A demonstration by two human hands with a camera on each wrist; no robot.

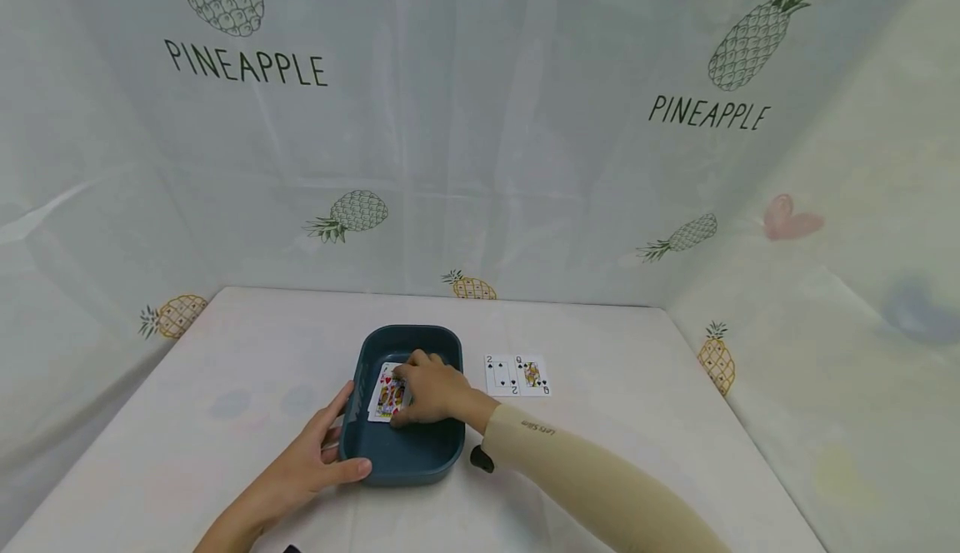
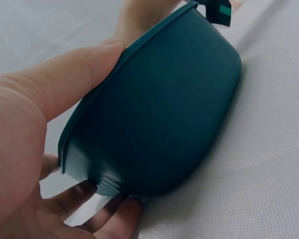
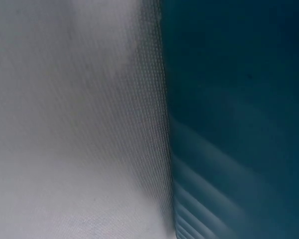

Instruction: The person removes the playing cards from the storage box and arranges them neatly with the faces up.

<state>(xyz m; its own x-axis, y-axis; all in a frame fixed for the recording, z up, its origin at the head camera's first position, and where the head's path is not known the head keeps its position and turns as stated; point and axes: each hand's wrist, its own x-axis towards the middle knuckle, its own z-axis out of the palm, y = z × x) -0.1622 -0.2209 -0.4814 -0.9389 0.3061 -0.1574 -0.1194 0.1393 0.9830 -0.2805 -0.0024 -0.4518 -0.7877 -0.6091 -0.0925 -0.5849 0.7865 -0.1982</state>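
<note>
Your left hand point(image 1: 315, 457) steadies the near-left corner of the dark teal tub point(image 1: 431, 457), thumb along the rim and fingers curled at its outer wall, as the left wrist view confirms. The tub sits mid-table on the white tablecloth point(image 1: 637, 453). Your right hand point(image 1: 431, 391) reaches inside it, fingers bent down onto a face card point(image 1: 386, 397); your knuckles hide the fingertips, so whether they pinch or merely press it is unclear. Right of the tub, two cards point(image 1: 517, 375) lie side by side. The right wrist view shows only blurred tub wall and cloth.
</note>
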